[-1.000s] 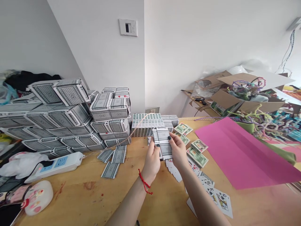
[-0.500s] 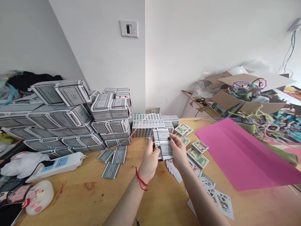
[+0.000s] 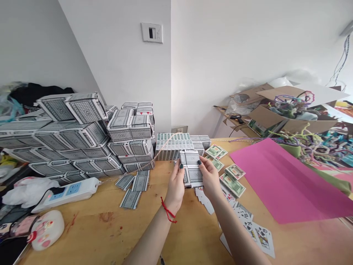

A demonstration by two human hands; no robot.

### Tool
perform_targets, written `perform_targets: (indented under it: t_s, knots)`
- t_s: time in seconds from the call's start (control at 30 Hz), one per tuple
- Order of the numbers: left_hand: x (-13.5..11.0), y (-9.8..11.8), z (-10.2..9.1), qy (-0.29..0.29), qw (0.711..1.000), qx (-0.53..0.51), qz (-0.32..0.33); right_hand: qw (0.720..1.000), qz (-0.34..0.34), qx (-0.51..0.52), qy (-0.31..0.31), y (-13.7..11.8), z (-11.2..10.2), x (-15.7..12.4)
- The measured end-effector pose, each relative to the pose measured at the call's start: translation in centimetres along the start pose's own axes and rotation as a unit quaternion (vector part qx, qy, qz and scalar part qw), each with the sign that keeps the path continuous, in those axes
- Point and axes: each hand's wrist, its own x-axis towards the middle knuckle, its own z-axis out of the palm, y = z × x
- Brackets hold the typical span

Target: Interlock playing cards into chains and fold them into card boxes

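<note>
Left hand (image 3: 176, 186) and right hand (image 3: 210, 178) pinch the card panel (image 3: 191, 165) at 9 and 3 o'clock, probably to keep it flat.

Pink paper sheet (image 3: 284, 184), white power strip (image 3: 68, 191), stacked patterned boxes (image 3: 82, 140), cardboard box (image 3: 292, 123)

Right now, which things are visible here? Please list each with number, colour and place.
card piece: one, grey-patterned, held at centre
card blocks: many, grey-patterned, stacked left rear
loose cards: several, grey-patterned, face down, centre-left
face-up cards: several, white, near front, right
small decks: several, green, centre-right
paper sheet: one, pink, right side
cardboard boxes: several, brown, right rear
power strip: one, white, left edge
table: one, wooden, under everything
left hand: one, red wrist cord, holding card piece
right hand: one, bare, holding card piece
</note>
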Motion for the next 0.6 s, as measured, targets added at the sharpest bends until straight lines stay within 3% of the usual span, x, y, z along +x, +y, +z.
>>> perform_targets:
  t_s: [0.27,0.6]
  knots:
    - [0.1,-1.5,0.1,0.018,0.985,0.149,0.082,1.000,0.015,0.019,-0.004,0.1,-0.2,0.2]
    - [-0.6,-1.4,0.6,0.043,0.983,0.166,0.072,0.998,-0.030,-0.053,0.005,-0.1,-0.1,-0.1]
